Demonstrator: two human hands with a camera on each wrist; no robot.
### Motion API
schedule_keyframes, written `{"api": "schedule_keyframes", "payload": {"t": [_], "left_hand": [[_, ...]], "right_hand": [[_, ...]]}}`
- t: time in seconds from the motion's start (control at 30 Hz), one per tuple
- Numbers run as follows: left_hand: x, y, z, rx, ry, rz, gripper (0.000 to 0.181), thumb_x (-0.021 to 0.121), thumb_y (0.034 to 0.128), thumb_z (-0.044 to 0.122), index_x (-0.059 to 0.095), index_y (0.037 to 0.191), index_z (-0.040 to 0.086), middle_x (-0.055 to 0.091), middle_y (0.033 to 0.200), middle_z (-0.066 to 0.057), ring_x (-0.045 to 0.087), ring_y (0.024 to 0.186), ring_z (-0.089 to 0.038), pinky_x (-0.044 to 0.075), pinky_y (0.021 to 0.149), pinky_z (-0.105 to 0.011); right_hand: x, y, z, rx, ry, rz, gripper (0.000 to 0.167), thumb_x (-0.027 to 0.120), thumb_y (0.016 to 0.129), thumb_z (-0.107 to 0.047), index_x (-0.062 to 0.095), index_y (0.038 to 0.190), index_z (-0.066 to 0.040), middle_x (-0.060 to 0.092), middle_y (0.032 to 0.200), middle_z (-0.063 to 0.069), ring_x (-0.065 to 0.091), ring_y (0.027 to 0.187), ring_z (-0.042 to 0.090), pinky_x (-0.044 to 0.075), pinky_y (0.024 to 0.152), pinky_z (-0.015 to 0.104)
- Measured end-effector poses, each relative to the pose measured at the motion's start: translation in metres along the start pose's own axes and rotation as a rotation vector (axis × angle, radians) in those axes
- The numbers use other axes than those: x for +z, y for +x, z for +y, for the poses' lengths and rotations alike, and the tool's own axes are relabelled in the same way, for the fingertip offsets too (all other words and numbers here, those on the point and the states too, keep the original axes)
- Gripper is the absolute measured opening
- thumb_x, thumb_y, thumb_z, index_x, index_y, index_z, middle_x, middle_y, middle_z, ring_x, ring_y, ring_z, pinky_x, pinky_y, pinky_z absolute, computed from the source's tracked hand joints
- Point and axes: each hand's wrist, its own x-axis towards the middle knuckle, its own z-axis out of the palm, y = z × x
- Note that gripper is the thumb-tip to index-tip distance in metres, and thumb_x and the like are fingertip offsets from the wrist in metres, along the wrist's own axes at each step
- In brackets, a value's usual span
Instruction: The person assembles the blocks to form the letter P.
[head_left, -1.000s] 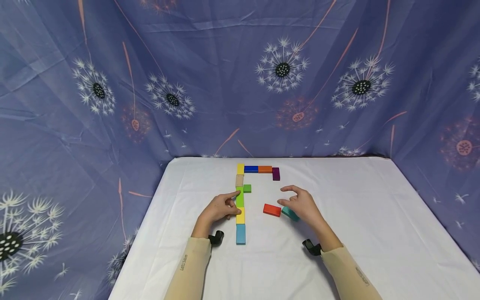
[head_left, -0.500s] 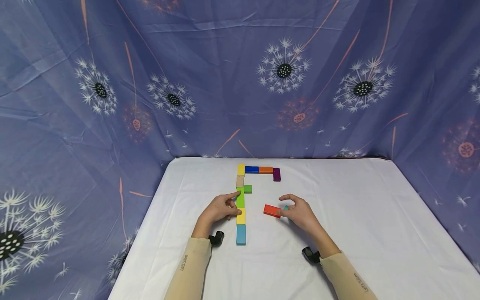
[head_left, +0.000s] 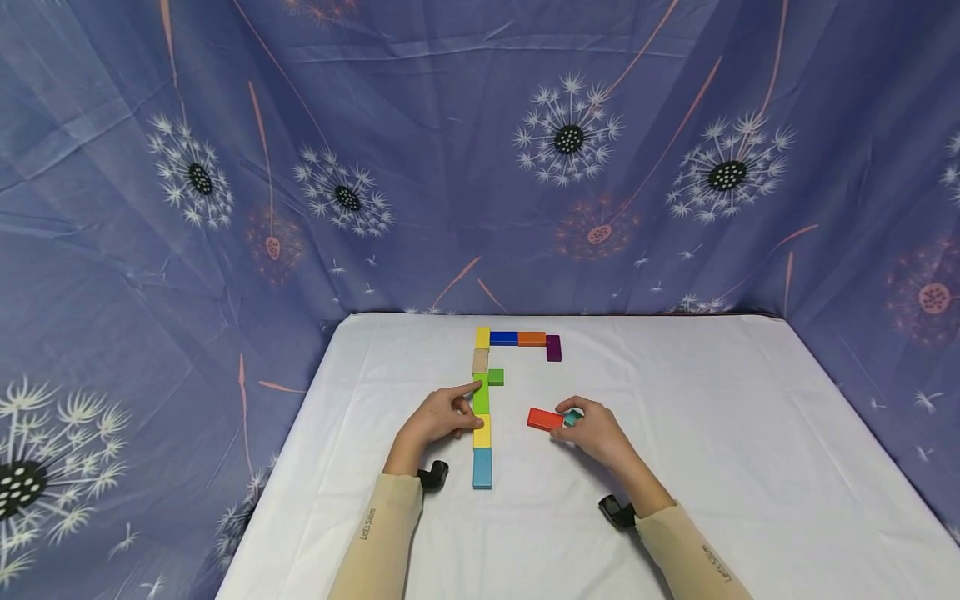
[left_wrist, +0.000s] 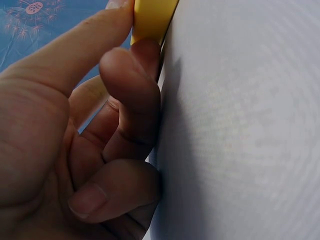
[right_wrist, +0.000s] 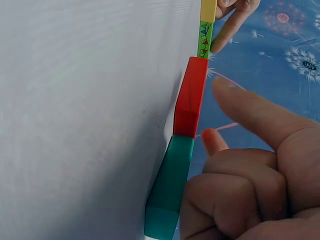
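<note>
My left hand point(head_left: 440, 414) is at a column of blocks; its index fingertip touches the long green block point(head_left: 481, 400) and its thumb the yellow block point(head_left: 482, 437). The other fingers are curled beneath the palm, as the left wrist view shows beside the yellow block point(left_wrist: 152, 20). My right hand point(head_left: 597, 430) hovers at a red block point(head_left: 543, 418), thumb and index finger apart about its right end. The right wrist view shows a gap between these fingers and the red block point(right_wrist: 191, 95). A teal block point(head_left: 572, 417) touching the red one's end is partly hidden under the hand.
A light blue block point(head_left: 482, 468) ends the column near me; a wooden block point(head_left: 481, 361) and a yellow block point(head_left: 483, 337) continue it away. Blue point(head_left: 504, 338), orange point(head_left: 532, 339) and purple point(head_left: 553, 348) blocks run right. A small green block point(head_left: 496, 377) adjoins the column. White cloth covers the table point(head_left: 720, 433).
My right hand has come down and left from above the teal block to the red block's right end, its thumb and index finger drawing closer together. The left hand stays put.
</note>
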Motion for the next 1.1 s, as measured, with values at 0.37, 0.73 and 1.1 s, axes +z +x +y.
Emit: {"api": "schedule_keyframes", "payload": {"t": [0.37,0.73,1.1], "left_hand": [[-0.0002,-0.0007,-0.0012,0.011,-0.008,-0.001,0.081,0.087,0.0875,0.018,0.05,0.16,0.017,0.07,0.087,-0.005,0.057,0.055,-0.015,0.049,0.062,-0.029],[0.0001,0.0,-0.0023,0.01,-0.01,-0.003,0.081,0.087,0.0872,0.018,0.051,0.16,0.017,0.07,0.085,-0.005,0.057,0.054,-0.014,0.049,0.063,-0.03],[-0.0005,-0.0005,-0.001,0.009,-0.009,-0.003,0.081,0.087,0.0875,0.017,0.05,0.16,0.016,0.07,0.084,-0.005,0.056,0.054,-0.015,0.049,0.065,-0.029]], "right_hand": [[0.0039,0.0011,0.0025,-0.011,-0.068,0.009,0.036,0.086,0.083,-0.015,0.075,0.117,-0.009,0.067,0.094,0.009,0.056,0.089,0.023,0.042,0.076,0.031],[0.0041,0.0009,0.0044,-0.056,-0.047,0.038,0.033,0.082,0.086,-0.012,0.077,0.119,-0.008,0.054,0.072,0.001,0.047,0.074,0.017,0.038,0.067,0.03],[0.0007,0.0007,0.0004,-0.069,-0.05,0.052,0.034,0.081,0.089,-0.014,0.078,0.123,-0.012,0.04,0.061,-0.005,0.038,0.061,0.012,0.03,0.058,0.026]]}}
